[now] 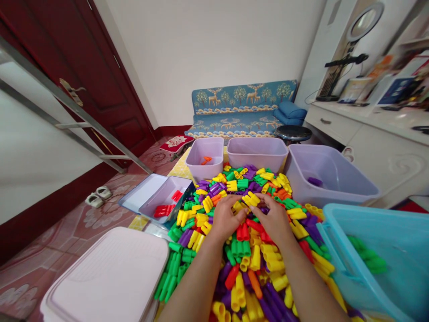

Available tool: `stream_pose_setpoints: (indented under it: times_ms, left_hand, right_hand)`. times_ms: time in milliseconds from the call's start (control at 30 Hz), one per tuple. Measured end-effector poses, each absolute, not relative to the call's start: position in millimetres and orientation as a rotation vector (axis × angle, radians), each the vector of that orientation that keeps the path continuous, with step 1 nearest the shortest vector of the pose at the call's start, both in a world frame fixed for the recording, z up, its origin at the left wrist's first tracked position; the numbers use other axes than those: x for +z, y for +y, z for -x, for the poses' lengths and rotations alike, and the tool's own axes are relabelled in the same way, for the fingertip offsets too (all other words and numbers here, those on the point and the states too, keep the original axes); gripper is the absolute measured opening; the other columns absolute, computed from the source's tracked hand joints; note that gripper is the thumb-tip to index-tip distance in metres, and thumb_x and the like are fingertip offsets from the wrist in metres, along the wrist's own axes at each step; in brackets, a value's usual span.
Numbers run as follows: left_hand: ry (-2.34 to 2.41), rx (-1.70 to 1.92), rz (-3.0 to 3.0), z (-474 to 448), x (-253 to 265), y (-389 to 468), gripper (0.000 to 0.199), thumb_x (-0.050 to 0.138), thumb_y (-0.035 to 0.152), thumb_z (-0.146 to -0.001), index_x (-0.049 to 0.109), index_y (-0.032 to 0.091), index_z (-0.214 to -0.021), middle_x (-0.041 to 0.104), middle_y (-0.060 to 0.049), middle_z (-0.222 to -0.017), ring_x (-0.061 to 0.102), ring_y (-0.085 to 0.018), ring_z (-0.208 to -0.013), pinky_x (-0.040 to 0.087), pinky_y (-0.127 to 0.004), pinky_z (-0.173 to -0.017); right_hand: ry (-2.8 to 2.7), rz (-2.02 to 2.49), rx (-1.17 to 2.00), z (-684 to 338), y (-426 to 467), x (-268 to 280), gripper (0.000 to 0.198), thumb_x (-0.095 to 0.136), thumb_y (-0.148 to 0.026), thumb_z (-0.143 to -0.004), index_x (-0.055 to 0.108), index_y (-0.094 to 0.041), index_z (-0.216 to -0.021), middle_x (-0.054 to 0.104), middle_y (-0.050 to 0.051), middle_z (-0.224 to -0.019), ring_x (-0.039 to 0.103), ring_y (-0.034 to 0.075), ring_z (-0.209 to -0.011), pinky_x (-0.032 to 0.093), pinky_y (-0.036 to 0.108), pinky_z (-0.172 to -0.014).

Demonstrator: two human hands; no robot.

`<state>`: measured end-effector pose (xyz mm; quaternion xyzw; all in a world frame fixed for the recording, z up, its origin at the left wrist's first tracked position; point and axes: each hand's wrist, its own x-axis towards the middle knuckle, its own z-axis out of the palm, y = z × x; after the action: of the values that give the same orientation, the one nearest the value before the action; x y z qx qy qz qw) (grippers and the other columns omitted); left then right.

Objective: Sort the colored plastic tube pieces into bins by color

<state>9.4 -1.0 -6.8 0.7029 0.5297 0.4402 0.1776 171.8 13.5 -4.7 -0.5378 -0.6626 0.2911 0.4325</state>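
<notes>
A deep heap of plastic tube pieces [241,248] in yellow, green, purple, red and orange spreads across the table. The pieces look like short rounded tubes joined side by side. Over the middle of the heap, my right hand [272,219] pinches a yellow tube piece [250,199] between thumb and fingers. Close beside it, my left hand [228,218] has its fingers curled round another yellow tube piece [237,207], partly hidden by the thumb. The two hands are nearly touching. Red and green pieces lie just below them.
Behind the heap stand a lilac bin [205,171] with orange pieces, a middle lilac bin [257,156] and a right one [335,188] with a purple piece. A blue tub [375,214] holds green pieces. At left are a box [181,214] with red pieces and a pale lid [110,273].
</notes>
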Motion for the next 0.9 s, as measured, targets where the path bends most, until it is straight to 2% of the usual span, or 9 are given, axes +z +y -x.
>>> stream_pose_setpoints:
  times_ms: [267,500,633,767,900]
  left_hand:
    - [1.445,1.324,-1.855,-9,-9,0,0.027,0.065,0.029,-0.081,0.067,0.019,-0.106,0.069,-0.008,-0.108,0.063,-0.023,-0.102,0.047,-0.035,-0.092]
    - [1.357,1.365,-1.757,-11,-2,-2,0.016,0.062,0.021,-0.080,0.067,0.017,-0.095,0.068,-0.007,-0.101,0.063,-0.021,-0.097,0.047,-0.033,-0.090]
    - [1.339,1.347,-1.717,-11,2,-2,0.014,0.057,0.018,-0.080,0.067,0.016,-0.090,0.068,-0.007,-0.101,0.063,-0.021,-0.097,0.046,-0.033,-0.091]
    - [1.335,1.356,-1.681,-10,3,-2,0.012,0.055,0.020,-0.083,0.066,0.016,-0.084,0.068,-0.007,-0.099,0.063,-0.020,-0.096,0.046,-0.032,-0.088]
    - [1.360,1.359,-1.693,-10,2,-2,0.014,0.057,0.021,-0.083,0.064,0.016,-0.072,0.069,-0.006,-0.097,0.064,-0.019,-0.093,0.046,-0.031,-0.086]
  right_hand:
    - [-1.682,1.356,0.725,-170,10,0,0.039,0.061,-0.040,-0.078,0.063,-0.021,-0.113,0.071,0.005,-0.098,0.066,0.022,-0.089,0.051,0.036,-0.081]
    - [-1.704,1.388,0.718,-170,8,1,0.042,0.059,-0.047,-0.081,0.065,-0.023,-0.114,0.071,0.005,-0.107,0.065,0.023,-0.098,0.049,0.038,-0.088]
    - [-1.644,1.314,0.853,-172,8,0,0.044,0.060,-0.048,-0.080,0.063,-0.021,-0.115,0.070,0.005,-0.097,0.065,0.022,-0.092,0.050,0.035,-0.084]
    - [-1.789,1.249,0.982,-183,2,13,0.063,0.069,-0.044,-0.074,0.051,-0.022,-0.130,0.066,0.001,-0.089,0.063,0.020,-0.086,0.049,0.034,-0.082]
    - [-2.010,1.303,1.093,-196,-5,25,0.089,0.082,-0.027,-0.056,0.045,-0.028,-0.137,0.064,0.001,-0.104,0.061,0.021,-0.099,0.047,0.033,-0.087]
